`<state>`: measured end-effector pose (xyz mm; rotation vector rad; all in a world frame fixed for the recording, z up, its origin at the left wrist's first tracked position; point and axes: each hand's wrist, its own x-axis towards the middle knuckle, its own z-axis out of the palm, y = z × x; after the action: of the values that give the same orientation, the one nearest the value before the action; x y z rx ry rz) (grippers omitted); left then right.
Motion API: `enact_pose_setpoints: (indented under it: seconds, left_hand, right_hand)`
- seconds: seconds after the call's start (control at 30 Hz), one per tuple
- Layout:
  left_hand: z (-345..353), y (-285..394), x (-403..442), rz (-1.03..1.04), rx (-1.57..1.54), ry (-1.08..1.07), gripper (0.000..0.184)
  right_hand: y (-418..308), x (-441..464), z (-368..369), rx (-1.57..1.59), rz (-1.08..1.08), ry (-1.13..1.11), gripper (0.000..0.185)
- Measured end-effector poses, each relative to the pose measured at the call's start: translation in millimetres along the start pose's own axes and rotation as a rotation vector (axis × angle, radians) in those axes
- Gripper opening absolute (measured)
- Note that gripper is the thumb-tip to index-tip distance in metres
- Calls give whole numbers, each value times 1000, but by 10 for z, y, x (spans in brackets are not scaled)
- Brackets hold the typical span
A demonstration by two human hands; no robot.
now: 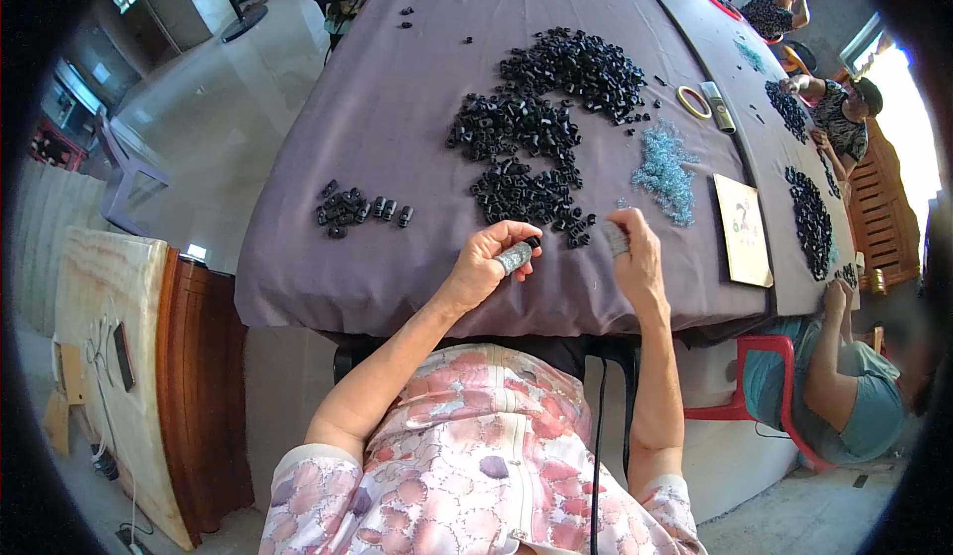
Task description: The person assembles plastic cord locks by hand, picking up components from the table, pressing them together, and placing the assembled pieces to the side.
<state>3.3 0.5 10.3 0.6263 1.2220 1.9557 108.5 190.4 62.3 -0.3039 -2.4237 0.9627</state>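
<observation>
My left hand (496,257) pinches a small black piece (533,242) just in front of the nearest heap of black pieces (526,193); grey tape wraps one of its fingers. To its right, my right hand (635,249) is raised over the cloth with its fingers pressed together, a finger also taped; whatever it holds is too small to make out. Beyond my right hand lies a pile of clear bluish small parts (665,170). A smaller group of black pieces (345,209) sits on the left of the cloth.
A purple-grey cloth (367,118) covers the long table. A tape roll (694,102), a tube (717,107) and a printed card (743,230) lie on the right. Several people sit along the right side, one on a red chair (740,381). A stone-topped cabinet (109,307) stands left.
</observation>
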Motion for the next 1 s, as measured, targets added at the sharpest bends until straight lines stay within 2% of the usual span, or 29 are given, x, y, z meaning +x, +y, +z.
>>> enact_pose_setpoints:
  seconds: [0.03, 0.2, 0.3, 0.53, 0.83, 0.93, 1.0]
  left_hand:
    - [6, 9, -3, 4, 20, 4, 25]
    - [5, 7, -7, 47, 103, 8, 24]
    - [1, 1, -10, 32, 87, -1, 25]
    - [9, 32, -10, -11, 63, -3, 23]
    - [-41, 21, -4, -19, 0, -47, 16]
    - [-62, -2, 2, -36, -132, -4, 16]
    - [-73, -24, 6, -43, -205, 13, 16]
  right_hand:
    - [-82, -15, 43, 84, 26, -42, 8]
    - [-328, -90, 255, 129, -167, -134, 36]
    - [-364, -127, 343, 214, -154, -139, 37]
    - [-334, -141, 377, 82, -211, -105, 33]
    - [-267, -241, 520, 369, 83, -73, 21]
    - [-415, -246, 563, 214, -155, 11, 25]
    - [-411, -247, 571, 214, -168, -8, 27]
